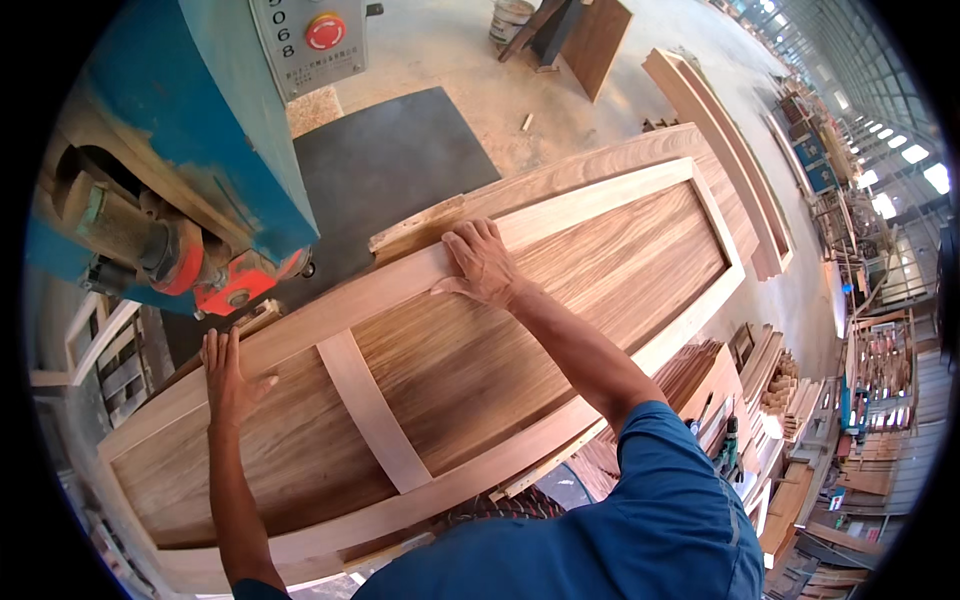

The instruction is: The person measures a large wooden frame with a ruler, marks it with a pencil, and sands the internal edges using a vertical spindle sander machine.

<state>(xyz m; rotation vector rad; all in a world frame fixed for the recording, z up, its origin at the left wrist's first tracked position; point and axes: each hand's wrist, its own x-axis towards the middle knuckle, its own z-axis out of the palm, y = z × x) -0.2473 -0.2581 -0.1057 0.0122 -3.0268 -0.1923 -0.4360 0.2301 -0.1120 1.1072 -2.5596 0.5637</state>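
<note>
A long wooden door point(330, 290) lies slanted before me, with a pale frame, darker grained panels and one crosspiece point(375, 415). Near the left part of its far edge, my left hand point(232, 380) rests on the frame, fingers stretched forward and thumb out to the side. Farther right, my right hand point(482, 265) grips the same long frame piece, its fingers bent over the far edge and its thumb lying across the wood. The fingertips there are partly hidden. A narrow rough wood strip point(415, 228) sits against the far edge beyond my right hand.
A blue machine point(205, 120) with red parts point(238, 285) stands close beyond my left hand. Its panel carries a red button point(325, 32). A dark flat table point(390, 145) lies behind the door. Stacked timber point(765, 375) and a green drill point(731, 435) are at right.
</note>
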